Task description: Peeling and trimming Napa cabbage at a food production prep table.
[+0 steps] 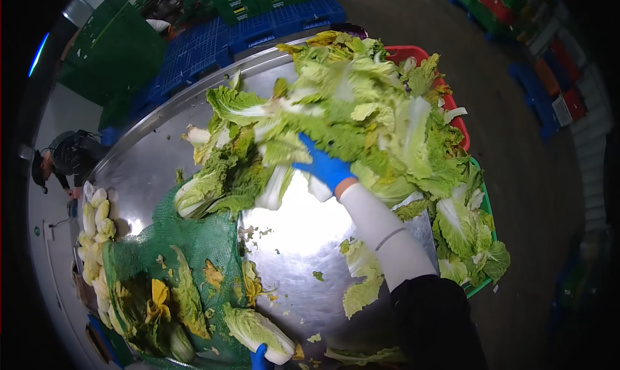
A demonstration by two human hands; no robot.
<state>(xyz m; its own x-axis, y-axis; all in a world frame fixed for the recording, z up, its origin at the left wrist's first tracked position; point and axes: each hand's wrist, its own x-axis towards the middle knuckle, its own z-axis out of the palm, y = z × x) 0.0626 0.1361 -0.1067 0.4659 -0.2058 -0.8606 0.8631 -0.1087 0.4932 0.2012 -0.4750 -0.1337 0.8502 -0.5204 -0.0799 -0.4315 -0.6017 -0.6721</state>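
Tabletop [303, 266] of steel shows open room between the green netting [194, 241] and the person's right forearm (a few scraps aside). Leaves [361, 118] crowd its far part and overhang a red crate [416, 52] and a green crate [488, 208], two along the right edge. One gloved right hand [329, 166] touches the leaves, thumb apart from forefinger. One left hand [259, 357] touches one cabbage [258, 331] at the near edge; its fingers' state cannot be told. Another cabbage lies by the netting's far edge; overlapping leaves defy counting.
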